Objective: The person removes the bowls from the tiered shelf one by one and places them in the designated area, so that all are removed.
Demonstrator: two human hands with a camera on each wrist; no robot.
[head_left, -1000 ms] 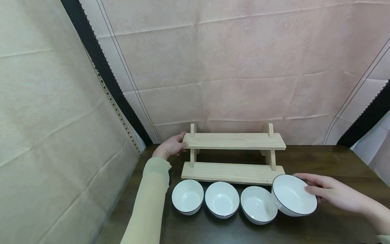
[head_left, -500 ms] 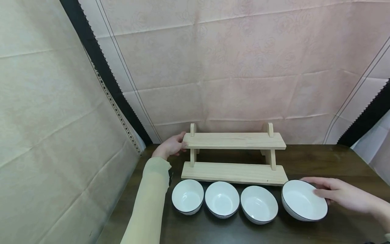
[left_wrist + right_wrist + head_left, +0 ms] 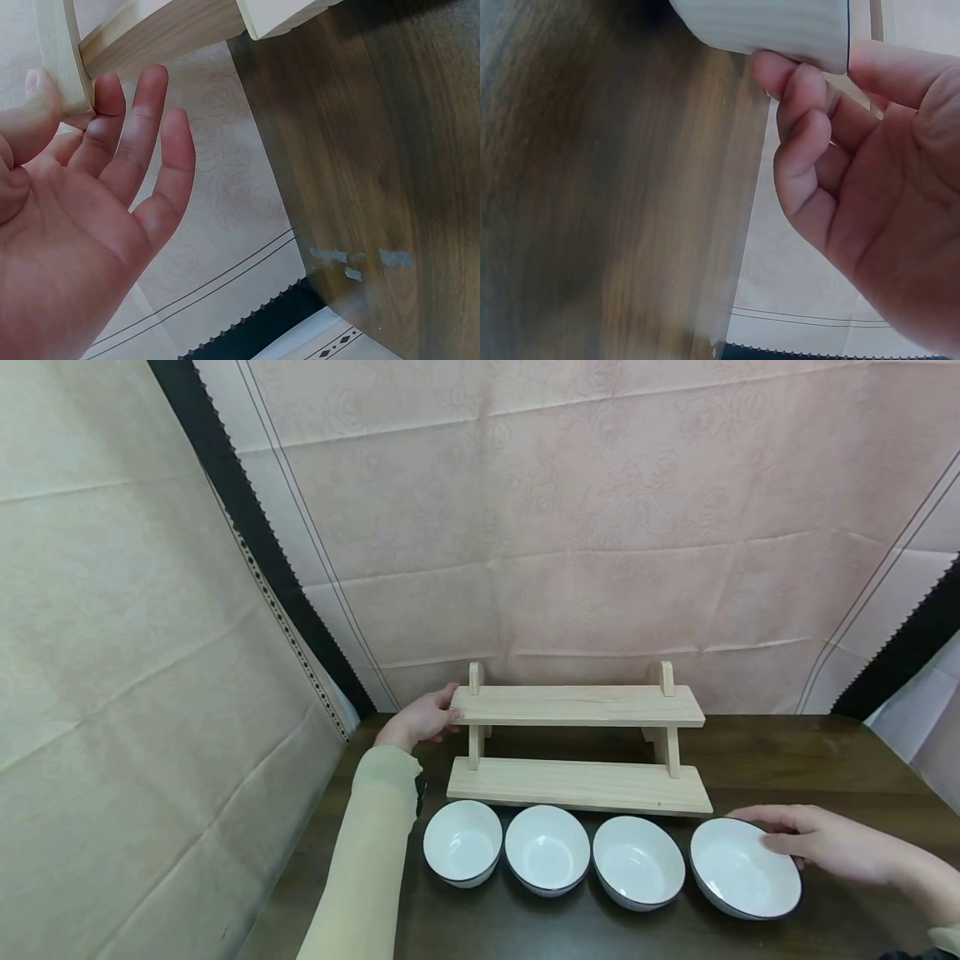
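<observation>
My right hand pinches the right rim of a white bowl with a dark edge, thumb inside and fingers beneath. The right wrist view has that bowl's ribbed outer wall at the top, above curled fingers. It stands at the right end of a row with three like bowls, the nearest being a white bowl just to its left. At the far left my left hand pinches the end of the upper board of a two-tier wooden rack; in the left wrist view its other fingers extend free.
Behind the bowls runs the rack's lower board, bearing nothing. Two more white bowls stand before its left half. All rest on a dark wooden table, with a pale cloth hanging behind it.
The bowl in my right hand has moved right, off its overlap with the neighbouring bowl, then down and slightly left into the row's end. My left hand and the rack stay put.
</observation>
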